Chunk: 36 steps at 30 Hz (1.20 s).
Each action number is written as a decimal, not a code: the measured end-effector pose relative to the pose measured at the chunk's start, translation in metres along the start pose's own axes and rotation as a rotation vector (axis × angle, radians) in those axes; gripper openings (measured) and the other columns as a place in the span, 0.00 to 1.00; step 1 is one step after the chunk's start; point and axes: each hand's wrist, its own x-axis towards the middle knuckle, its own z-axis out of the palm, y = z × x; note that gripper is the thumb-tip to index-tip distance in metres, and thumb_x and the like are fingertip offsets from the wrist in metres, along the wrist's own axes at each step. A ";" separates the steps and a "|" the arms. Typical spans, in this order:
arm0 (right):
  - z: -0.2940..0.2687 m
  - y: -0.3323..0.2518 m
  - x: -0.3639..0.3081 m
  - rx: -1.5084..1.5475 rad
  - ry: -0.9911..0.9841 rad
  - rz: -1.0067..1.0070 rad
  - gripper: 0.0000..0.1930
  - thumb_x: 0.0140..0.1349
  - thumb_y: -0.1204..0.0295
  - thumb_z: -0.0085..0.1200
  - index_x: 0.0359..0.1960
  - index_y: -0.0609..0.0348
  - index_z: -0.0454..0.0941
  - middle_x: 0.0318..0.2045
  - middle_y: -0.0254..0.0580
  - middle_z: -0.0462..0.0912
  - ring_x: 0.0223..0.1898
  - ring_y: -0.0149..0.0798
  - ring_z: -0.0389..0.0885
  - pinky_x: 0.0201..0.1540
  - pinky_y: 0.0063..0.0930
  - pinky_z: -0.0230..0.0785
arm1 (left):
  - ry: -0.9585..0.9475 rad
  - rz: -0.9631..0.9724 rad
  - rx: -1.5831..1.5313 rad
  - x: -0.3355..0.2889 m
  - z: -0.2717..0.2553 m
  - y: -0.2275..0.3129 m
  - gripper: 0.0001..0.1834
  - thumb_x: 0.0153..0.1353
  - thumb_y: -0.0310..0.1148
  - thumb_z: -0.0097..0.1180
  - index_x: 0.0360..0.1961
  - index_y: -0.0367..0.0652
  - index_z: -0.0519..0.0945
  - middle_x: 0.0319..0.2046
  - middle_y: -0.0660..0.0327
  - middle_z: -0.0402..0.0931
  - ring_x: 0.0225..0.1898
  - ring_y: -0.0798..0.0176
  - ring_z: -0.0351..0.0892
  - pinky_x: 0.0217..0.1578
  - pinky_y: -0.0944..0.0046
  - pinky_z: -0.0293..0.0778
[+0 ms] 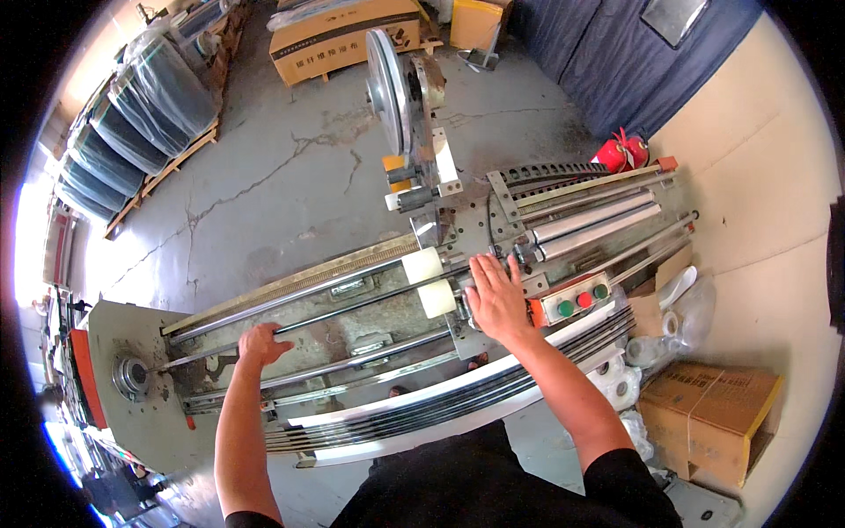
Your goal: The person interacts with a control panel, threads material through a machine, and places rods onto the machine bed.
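Observation:
A long, thin dark rod (352, 311) runs from the round chuck (131, 376) on the machine's left end toward two white rollers (429, 282) at mid-machine. My left hand (260, 344) is closed around this rod to the right of the chuck, with the thumb apart. Just right of the rollers, my right hand (497, 299) lies palm down over the carriage (471, 224), fingers stretched out; the rod's far end under it is hidden. A control box (576, 301) with green and red buttons sits beside my right wrist.
Several dark rods lie on a white-edged rack (352, 451) along the machine's front. A large wheel (387, 92) stands behind the carriage. Cardboard box (704, 422) and plastic-wrapped rolls (620, 383) sit at the right; red fire extinguishers (623, 151) stand farther back. Wrapped rolls (167, 88) line the far left.

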 end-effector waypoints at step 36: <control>0.040 0.010 0.105 0.610 -0.161 0.254 0.23 0.75 0.54 0.56 0.56 0.63 0.84 0.46 0.52 0.89 0.48 0.53 0.87 0.58 0.48 0.74 | 0.339 0.121 -0.107 0.011 0.045 -0.029 0.36 0.51 0.45 0.77 0.62 0.48 0.82 0.60 0.52 0.83 0.69 0.51 0.75 0.76 0.47 0.59</control>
